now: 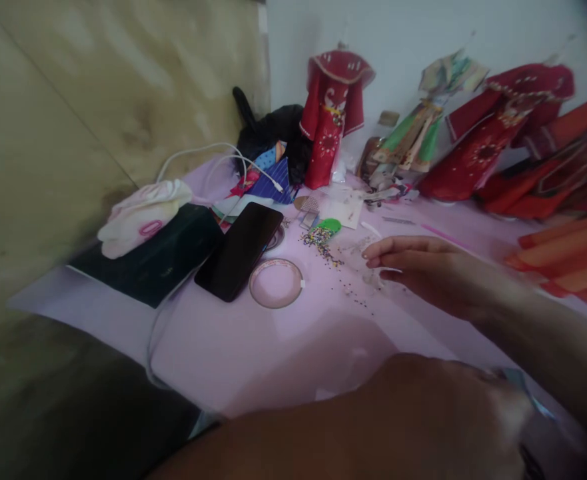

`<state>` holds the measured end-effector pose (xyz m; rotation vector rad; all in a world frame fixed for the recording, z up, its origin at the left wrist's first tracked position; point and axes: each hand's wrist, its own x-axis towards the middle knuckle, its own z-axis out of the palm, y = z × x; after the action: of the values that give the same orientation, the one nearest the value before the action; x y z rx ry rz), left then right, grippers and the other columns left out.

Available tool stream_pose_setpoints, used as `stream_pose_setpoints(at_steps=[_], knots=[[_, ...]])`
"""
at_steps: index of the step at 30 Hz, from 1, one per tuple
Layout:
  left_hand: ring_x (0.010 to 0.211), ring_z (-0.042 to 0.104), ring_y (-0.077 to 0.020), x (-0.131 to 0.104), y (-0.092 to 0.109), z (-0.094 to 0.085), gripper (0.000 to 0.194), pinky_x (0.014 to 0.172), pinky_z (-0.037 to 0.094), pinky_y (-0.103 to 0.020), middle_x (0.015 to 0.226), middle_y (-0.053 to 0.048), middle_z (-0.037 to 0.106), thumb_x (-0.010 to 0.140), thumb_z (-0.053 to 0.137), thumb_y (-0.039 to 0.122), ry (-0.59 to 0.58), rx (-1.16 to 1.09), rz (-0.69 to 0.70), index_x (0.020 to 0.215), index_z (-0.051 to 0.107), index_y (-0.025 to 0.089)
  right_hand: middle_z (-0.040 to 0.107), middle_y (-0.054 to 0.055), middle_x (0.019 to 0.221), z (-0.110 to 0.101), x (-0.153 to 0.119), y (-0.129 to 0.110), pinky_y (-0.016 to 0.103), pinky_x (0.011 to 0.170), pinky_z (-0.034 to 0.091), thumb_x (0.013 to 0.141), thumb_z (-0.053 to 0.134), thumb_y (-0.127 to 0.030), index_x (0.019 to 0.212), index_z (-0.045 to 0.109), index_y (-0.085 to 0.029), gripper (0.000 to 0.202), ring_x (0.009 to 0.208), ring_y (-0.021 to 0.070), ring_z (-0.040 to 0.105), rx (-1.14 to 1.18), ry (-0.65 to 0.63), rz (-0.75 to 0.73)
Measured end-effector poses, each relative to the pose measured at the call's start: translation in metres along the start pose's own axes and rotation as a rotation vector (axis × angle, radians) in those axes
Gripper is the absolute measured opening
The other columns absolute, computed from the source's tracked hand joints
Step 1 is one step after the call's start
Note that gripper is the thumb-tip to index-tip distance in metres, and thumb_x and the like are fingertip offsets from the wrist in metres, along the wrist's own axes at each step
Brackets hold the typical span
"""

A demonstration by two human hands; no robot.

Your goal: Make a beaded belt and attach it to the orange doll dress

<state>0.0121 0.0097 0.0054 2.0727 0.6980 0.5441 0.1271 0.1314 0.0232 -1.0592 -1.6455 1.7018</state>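
Note:
My right hand (418, 267) reaches in from the right, low over the lilac tabletop (208, 353). Its fingers are stretched out and the thumb is apart from them, with nothing visible between. Close to its fingertips are some small clear pieces (360, 250), too blurred to name. Loose multicoloured beads (323, 243) spill beside a green lid-like disc (330, 227), and a few lie scattered nearer to me. My left hand (483, 407) is large and blurred at the lower right, its forearm crossing the bottom. Its fingers are hidden; a bluish shiny thing (523, 387) shows beside it.
A roll of tape (251, 283) and a black phone (240, 250) lie left of the beads. Beyond are a dark green folder (148, 267), a pale cloth pouch (138, 217) and a white cable (198, 145). Dressed red dolls (328, 127) stand along the wall.

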Motion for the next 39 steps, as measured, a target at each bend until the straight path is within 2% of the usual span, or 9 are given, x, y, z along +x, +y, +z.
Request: stream_pose_setpoints(at_steps=[2,5,8,11,16,20,26,33,39], knots=[[0.075,0.068,-0.0206,-0.002,0.004,-0.008,0.017,0.058,0.038,-0.031,0.091,-0.010,0.074,0.095,0.050,0.029,-0.004,0.052,-0.031,0.094,0.062,0.018,0.075,0.004,0.098,-0.001,-0.010,-0.003,0.028,0.079,0.056,0.081,0.083,-0.030,0.092,0.082,-0.025,0.013,0.090,0.0175,0.069,0.129,-0.024,0.064],[0.073,0.065,-0.0188,-0.004,0.010,-0.016,0.020,0.062,0.039,-0.031,0.084,-0.006,0.072,0.096,0.049,0.030,0.023,0.056,-0.067,0.082,0.059,0.020,0.073,0.004,0.092,-0.004,-0.028,-0.008,0.026,0.078,0.056,0.081,0.082,-0.024,0.094,0.081,-0.023,0.013,0.088,0.0160,0.068,0.271,-0.047,0.106],[0.067,0.060,-0.0150,-0.004,0.013,-0.019,0.019,0.062,0.040,-0.028,0.075,-0.003,0.068,0.093,0.053,0.024,0.031,-0.027,-0.107,0.074,0.056,0.019,0.073,0.003,0.092,-0.010,-0.051,-0.011,0.026,0.078,0.057,0.081,0.081,-0.022,0.093,0.080,-0.023,0.012,0.087,0.0150,0.068,0.379,-0.034,0.131],[0.061,0.055,-0.0113,-0.001,0.014,-0.019,0.015,0.059,0.040,-0.024,0.070,0.000,0.066,0.089,0.057,0.018,0.043,-0.150,-0.187,0.074,0.059,0.018,0.072,0.001,0.090,-0.020,-0.078,-0.010,0.026,0.080,0.057,0.081,0.080,-0.020,0.092,0.079,-0.022,0.012,0.087,0.0146,0.069,0.459,0.016,0.142],[0.062,0.054,-0.0091,0.007,0.012,-0.020,0.014,0.059,0.038,-0.022,0.068,0.003,0.061,0.090,0.059,0.022,0.088,-0.319,-0.310,0.078,0.063,0.016,0.072,0.002,0.088,-0.038,-0.126,0.001,0.025,0.078,0.058,0.079,0.080,-0.018,0.090,0.078,-0.022,0.011,0.086,0.0145,0.069,0.540,0.132,0.152],[0.062,0.054,-0.0085,0.013,0.014,-0.020,0.015,0.060,0.040,-0.022,0.071,0.001,0.064,0.089,0.061,0.024,0.084,-0.368,-0.320,0.079,0.064,0.014,0.073,0.002,0.089,-0.044,-0.152,0.019,0.025,0.076,0.057,0.082,0.078,-0.018,0.090,0.077,-0.022,0.009,0.086,0.0143,0.069,0.607,0.135,0.146],[0.056,0.052,-0.0059,0.017,0.014,-0.016,0.014,0.055,0.038,-0.021,0.068,0.003,0.063,0.088,0.064,0.025,0.082,-0.469,-0.326,0.079,0.064,0.014,0.073,0.001,0.086,-0.045,-0.166,0.044,0.023,0.078,0.057,0.082,0.081,-0.019,0.088,0.079,-0.020,0.006,0.082,0.0118,0.068,0.661,0.088,0.087],[0.055,0.052,-0.0046,0.017,0.008,-0.013,0.016,0.053,0.036,-0.020,0.071,0.003,0.066,0.090,0.064,0.027,0.069,-0.522,-0.341,0.081,0.063,0.015,0.073,0.002,0.090,-0.044,-0.167,0.055,0.021,0.082,0.055,0.088,0.080,-0.019,0.092,0.081,-0.020,0.004,0.085,0.0113,0.068,0.635,0.034,0.031],[0.054,0.052,-0.0046,0.015,0.008,-0.013,0.016,0.052,0.037,-0.020,0.070,0.003,0.066,0.090,0.063,0.026,0.062,-0.561,-0.317,0.078,0.062,0.015,0.072,0.002,0.090,-0.037,-0.164,0.063,0.019,0.081,0.053,0.087,0.081,-0.023,0.094,0.081,-0.016,0.010,0.084,0.0103,0.066,0.597,0.059,0.015]])
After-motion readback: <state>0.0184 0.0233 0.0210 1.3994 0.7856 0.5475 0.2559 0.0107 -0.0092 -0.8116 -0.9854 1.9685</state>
